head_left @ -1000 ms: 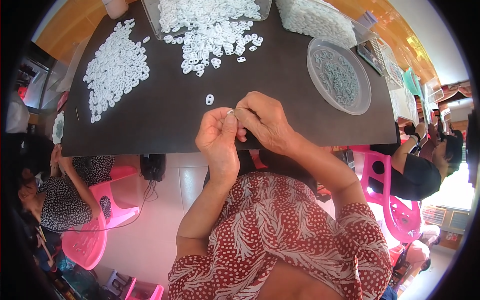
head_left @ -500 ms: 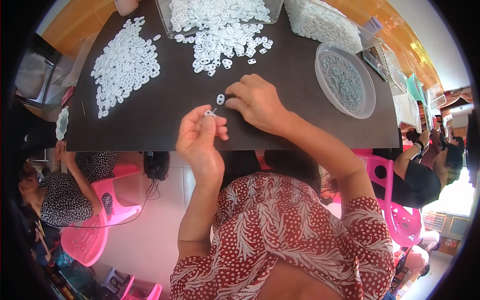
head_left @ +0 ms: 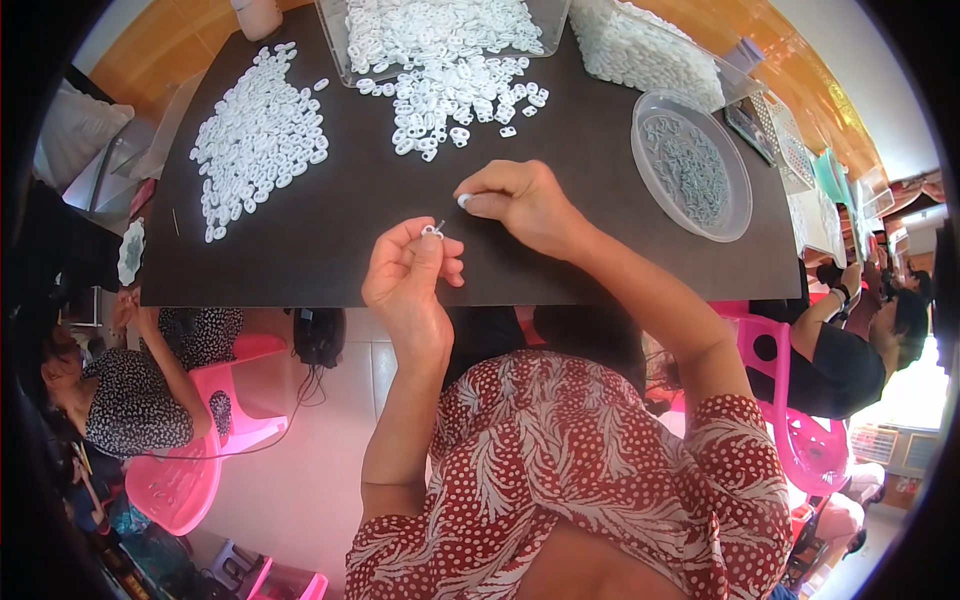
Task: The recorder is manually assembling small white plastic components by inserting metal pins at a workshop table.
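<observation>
Between thumb and fingertips, my left hand (head_left: 408,285) pinches a small white two-hole plastic piece (head_left: 431,231). A thin grey metal pin (head_left: 440,226) sticks up from that piece; whether it is a screw or a nail is too small to tell. To its right, just above the dark table, my right hand (head_left: 535,210) grips another white plastic piece (head_left: 463,200) between thumb and forefinger, most of it hidden by the fingers. The two pieces are apart. Farther back lies a loose heap of similar two-hole pieces (head_left: 430,105).
A pile of white pieces (head_left: 262,135) spreads at the table's left. A clear bin (head_left: 345,65) stands at the back, a filled clear box (head_left: 650,60) beside it. A round tub (head_left: 742,190) of grey metal pins sits right. People sit on both sides on pink chairs (head_left: 190,490).
My right hand has closed on the white piece that lay on the table and picked it up. My left hand keeps its piece and pin. The whole view has shifted slightly.
</observation>
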Demonstrator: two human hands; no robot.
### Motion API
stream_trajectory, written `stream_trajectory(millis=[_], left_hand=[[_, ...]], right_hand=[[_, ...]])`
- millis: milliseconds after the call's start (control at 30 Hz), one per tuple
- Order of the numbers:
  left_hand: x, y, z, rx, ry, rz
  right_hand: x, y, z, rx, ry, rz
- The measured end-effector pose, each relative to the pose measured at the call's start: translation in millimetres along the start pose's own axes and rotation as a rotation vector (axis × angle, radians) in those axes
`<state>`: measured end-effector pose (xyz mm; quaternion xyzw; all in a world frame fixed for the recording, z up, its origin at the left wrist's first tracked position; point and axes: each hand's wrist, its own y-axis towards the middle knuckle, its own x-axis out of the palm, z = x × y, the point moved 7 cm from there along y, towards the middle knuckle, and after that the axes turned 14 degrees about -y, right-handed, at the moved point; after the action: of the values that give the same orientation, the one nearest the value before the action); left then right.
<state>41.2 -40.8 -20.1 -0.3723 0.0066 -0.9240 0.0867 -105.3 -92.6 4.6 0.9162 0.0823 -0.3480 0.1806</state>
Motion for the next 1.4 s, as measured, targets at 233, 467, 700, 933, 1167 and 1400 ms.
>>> stream_trajectory(millis=[233, 467, 700, 933, 1167, 1400], left_hand=[[16.6, -2.9, -12.1, -0.057, 0.013, -0.042], [27.7, -6.0, -11.6, -0.001, 0.109, -0.064], [35.0, -10.4, -12.1, 0.019, 0.112, -0.068], [36.3, -13.2, -15.1, 0.014, 0.097, -0.050], [34.8, -13.0, -17.6, 0.016, 0.107, -0.032], [34.7, -11.9, -19.8, 0.030, 0.070, -0.022]], right_hand=[[-15.7, -16.9, 8.9, 0.376, 0.550, -0.098], [-24.7, -25.7, 7.7, 0.389, 0.613, -0.017], [-33.0, -31.3, 3.8, 0.379, 0.623, 0.041], [-34.6, -35.3, 0.6, 0.360, 0.560, 0.053], [-32.9, -36.7, -0.9, 0.342, 0.507, 0.076], [-30.8, -36.0, -8.3, 0.260, 0.433, 0.147]])
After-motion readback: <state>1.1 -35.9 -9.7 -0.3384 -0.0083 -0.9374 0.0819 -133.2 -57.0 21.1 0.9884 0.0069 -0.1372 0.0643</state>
